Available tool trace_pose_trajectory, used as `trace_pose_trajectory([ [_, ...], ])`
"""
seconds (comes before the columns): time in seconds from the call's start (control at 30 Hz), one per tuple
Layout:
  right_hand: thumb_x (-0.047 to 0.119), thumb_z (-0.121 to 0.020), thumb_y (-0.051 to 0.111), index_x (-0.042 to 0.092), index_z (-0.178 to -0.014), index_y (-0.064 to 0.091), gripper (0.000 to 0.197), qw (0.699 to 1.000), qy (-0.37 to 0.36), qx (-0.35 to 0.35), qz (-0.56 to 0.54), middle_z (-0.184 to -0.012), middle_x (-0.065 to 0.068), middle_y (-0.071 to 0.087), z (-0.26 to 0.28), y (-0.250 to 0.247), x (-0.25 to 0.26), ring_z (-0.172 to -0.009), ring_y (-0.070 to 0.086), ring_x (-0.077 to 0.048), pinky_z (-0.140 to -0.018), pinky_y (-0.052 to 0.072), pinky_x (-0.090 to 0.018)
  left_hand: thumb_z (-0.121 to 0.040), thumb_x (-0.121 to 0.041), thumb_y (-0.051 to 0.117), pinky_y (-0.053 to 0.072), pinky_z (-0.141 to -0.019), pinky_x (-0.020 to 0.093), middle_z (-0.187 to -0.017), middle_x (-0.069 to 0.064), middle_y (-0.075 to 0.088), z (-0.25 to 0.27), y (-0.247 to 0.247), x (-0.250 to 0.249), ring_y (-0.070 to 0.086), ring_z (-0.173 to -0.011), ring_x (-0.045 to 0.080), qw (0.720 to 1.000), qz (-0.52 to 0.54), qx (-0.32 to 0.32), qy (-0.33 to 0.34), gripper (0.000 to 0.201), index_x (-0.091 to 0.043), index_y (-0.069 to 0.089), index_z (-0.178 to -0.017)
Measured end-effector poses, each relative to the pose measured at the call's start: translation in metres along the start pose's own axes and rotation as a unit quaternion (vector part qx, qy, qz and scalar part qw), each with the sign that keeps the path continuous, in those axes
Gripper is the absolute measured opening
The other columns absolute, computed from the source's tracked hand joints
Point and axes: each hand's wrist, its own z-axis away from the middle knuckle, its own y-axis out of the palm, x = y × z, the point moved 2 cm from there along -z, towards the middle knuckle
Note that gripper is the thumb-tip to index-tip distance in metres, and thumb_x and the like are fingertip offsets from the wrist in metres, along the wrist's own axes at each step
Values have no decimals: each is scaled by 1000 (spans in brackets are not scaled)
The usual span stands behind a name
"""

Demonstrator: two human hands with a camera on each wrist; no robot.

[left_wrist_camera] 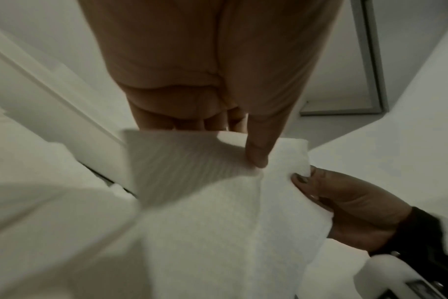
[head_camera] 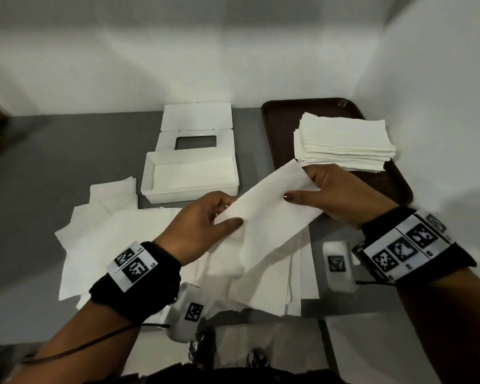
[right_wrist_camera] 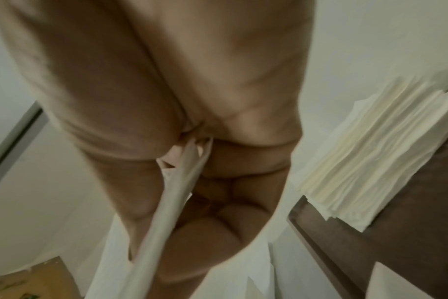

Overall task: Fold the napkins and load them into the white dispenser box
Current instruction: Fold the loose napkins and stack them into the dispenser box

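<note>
Both hands hold one folded white napkin [head_camera: 269,214] in the air above the table. My left hand [head_camera: 219,217] pinches its near left end, thumb on top. My right hand [head_camera: 305,189] pinches its far right end between thumb and fingers. The left wrist view shows the napkin [left_wrist_camera: 218,202] under the left thumb, with the right hand [left_wrist_camera: 345,204] at its edge. Seen edge-on in the right wrist view, the napkin [right_wrist_camera: 166,202] runs between the thumb and fingers. The white dispenser box [head_camera: 150,173] lies open behind, napkins inside, its lid [head_camera: 197,117] tipped back.
A brown tray [head_camera: 277,128] at the back right carries a tall stack of napkins [head_camera: 344,142], also visible as a stack [right_wrist_camera: 371,153] from the right wrist. Unfolded sheets [head_camera: 117,239] cover the grey table under my hands. A small folded pile [head_camera: 114,189] lies left of the box.
</note>
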Motion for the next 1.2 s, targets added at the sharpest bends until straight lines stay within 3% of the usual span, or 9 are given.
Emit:
trace_pose_trajectory([
  [0.07, 21, -85, 72, 19, -102, 73, 17, 999, -2, -29, -40, -96, 8, 76, -4, -1, 8, -90, 71, -7, -77, 54, -15, -78, -21, 76, 54, -87, 48, -99, -2, 73, 2, -17, 9, 69, -88, 23, 999, 23, -43, -18, 25, -22, 62, -99],
  [0.13, 20, -86, 71, 18, -106, 72, 20, 995, -5, -53, -81, -99, 7, 76, -10, 2, 13, -92, 72, -9, -82, 55, -22, -74, -25, 80, 54, -79, 44, -95, 2, 72, 4, -35, 17, 66, -77, 23, 995, 42, -82, -40, 35, -27, 59, -101],
  [0.23, 14, -88, 68, 11, -109, 70, 22, 983, 0, -108, -150, -102, 2, 76, -20, 14, 18, -94, 72, -13, -82, 56, -28, -72, -24, 80, 51, -76, 42, -89, 15, 68, 5, -56, 29, 64, -78, 23, 985, 106, -112, -75, 51, -25, 52, -114],
  [0.37, 8, -89, 65, 10, -109, 68, 21, 951, 34, -123, -283, -106, -6, 74, -36, 46, 20, -98, 71, -22, -81, 57, -37, -84, -2, 68, 54, -77, 39, -83, 8, 69, 4, -79, 37, 64, -78, 20, 974, 162, -141, -71, 39, -14, 49, -116],
  [0.6, 2, -90, 61, 3, -103, 63, 13, 934, 87, -140, -315, -103, -12, 72, -70, 82, 20, -95, 68, -26, -83, 58, -46, -85, -10, 67, 53, -61, 32, -85, 2, 62, -12, -130, 55, 60, -69, 17, 969, 87, -228, -50, 29, -29, 52, -99],
  [0.73, -1, -91, 60, 6, -89, 63, 8, 923, 99, -162, -334, -88, -8, 70, -89, 91, 21, -81, 67, -20, -69, 61, -38, -86, -9, 65, 57, -61, 36, -83, 2, 62, -28, -156, 69, 61, -69, 20, 970, 46, -233, -58, 23, -26, 53, -95],
  [0.83, -1, -90, 60, 11, -84, 63, 14, 925, 105, -188, -313, -87, -8, 69, -104, 93, 20, -78, 66, -20, -63, 55, -30, -87, -9, 64, 57, -65, 33, -88, 4, 62, -40, -175, 83, 65, -83, 27, 968, -15, -238, -80, 12, -18, 58, -94],
  [1.0, -2, -89, 61, 10, -82, 62, 14, 931, 135, -195, -277, -83, -7, 67, -124, 100, 16, -78, 66, -19, -56, 57, -23, -86, -10, 64, 58, -73, 38, -84, 3, 62, -46, -178, 99, 66, -86, 30, 974, -59, -181, -122, 11, -12, 62, -97],
  [1.2, -2, -88, 64, 6, -87, 64, 8, 941, 151, -195, -231, -82, -7, 68, -143, 109, 15, -75, 67, -18, -60, 60, -27, -83, -5, 66, 58, -68, 36, -94, 16, 68, -48, -169, 108, 67, -83, 28, 979, -31, -154, -133, 20, -10, 62, -102],
])
